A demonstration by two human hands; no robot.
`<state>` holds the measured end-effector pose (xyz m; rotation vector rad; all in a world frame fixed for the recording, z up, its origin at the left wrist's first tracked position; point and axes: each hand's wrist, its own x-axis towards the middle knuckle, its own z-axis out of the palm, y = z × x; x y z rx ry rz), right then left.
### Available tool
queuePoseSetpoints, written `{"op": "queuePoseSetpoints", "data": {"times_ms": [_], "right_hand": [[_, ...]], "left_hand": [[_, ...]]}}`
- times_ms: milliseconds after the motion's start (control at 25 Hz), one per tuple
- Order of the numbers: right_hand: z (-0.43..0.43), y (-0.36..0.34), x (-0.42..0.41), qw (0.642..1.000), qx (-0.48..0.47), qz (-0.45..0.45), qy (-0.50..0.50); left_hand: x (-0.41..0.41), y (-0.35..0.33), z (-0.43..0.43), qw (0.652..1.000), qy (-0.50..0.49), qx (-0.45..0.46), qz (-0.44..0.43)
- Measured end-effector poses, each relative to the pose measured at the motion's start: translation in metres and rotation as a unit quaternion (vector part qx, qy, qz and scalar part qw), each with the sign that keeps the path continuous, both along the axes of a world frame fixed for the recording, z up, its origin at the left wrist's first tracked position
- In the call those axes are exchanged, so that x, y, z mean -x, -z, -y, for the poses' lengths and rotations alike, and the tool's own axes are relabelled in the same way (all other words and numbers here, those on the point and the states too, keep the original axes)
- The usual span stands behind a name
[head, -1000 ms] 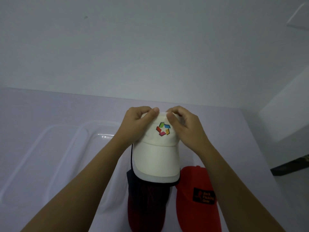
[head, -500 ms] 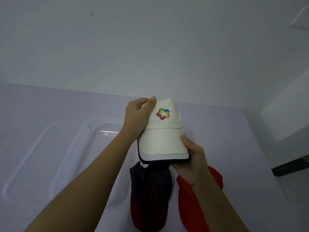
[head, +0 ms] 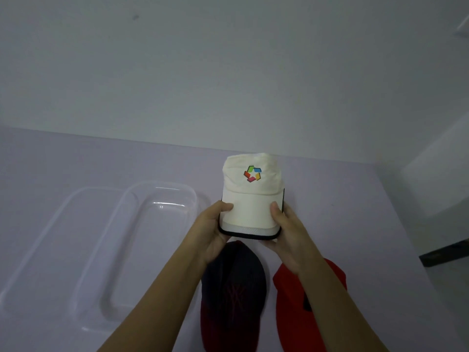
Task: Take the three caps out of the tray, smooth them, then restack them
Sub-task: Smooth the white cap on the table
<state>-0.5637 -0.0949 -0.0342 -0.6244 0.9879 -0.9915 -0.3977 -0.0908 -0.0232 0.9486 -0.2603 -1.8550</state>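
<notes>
We hold the white cap (head: pixel 251 199) by its brim, left hand (head: pixel 212 231) and right hand (head: pixel 288 231) clasping either side; its crown points away, above the dark cap (head: pixel 232 295), nearer our left.

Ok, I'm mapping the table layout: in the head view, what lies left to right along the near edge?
Clear tray → dark navy cap → red cap. The white cap is held above them, so it is left out.
</notes>
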Motion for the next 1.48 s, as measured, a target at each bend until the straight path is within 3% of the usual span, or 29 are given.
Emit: {"op": "queuePoseSetpoints", "data": {"times_ms": [80,400,720,800,880,920,1000,1080,1160,1240,1320,1480], "right_hand": [[0.006,0.007,0.001,0.999,-0.041,-0.004,-0.03],[0.05,0.048,0.001,0.998,-0.032,0.061,0.001],[0.072,0.108,0.002,0.981,-0.174,-0.077,-0.02],[0.074,0.116,0.002,0.982,-0.153,-0.112,-0.024],[0.071,0.112,-0.002,0.968,-0.11,-0.217,-0.055],[0.07,0.109,-0.003,0.945,-0.095,-0.305,-0.074],[0.071,0.107,-0.001,0.875,-0.07,-0.465,-0.114],[0.075,0.106,0.005,0.842,-0.037,-0.524,-0.123],[0.086,0.105,0.012,0.838,0.049,-0.538,-0.081],[0.103,0.099,0.018,0.839,0.147,-0.521,-0.053],[0.118,0.094,0.019,0.843,0.203,-0.492,-0.086],[0.137,0.09,0.013,0.854,0.214,-0.442,-0.173]], "left_hand": [[0.0,0.006,0.009,1.0,-0.003,0.0,0.002],[0.002,0.037,0.053,0.985,0.072,-0.02,0.153],[0.006,0.105,0.073,0.949,0.096,-0.07,0.291],[0.006,0.118,0.074,0.938,0.096,-0.058,0.329],[0.004,0.13,0.078,0.912,0.108,-0.062,0.391],[0.004,0.133,0.08,0.89,0.12,-0.067,0.435],[0.007,0.136,0.082,0.813,0.146,-0.063,0.561],[0.014,0.129,0.083,0.77,0.098,0.005,0.631],[0.017,0.116,0.088,0.784,0.008,0.079,0.616],[0.013,0.104,0.103,0.788,-0.016,0.118,0.604],[0.007,0.1,0.118,0.78,0.026,0.147,0.608],[-0.004,0.098,0.139,0.75,0.125,0.208,0.615]]}}
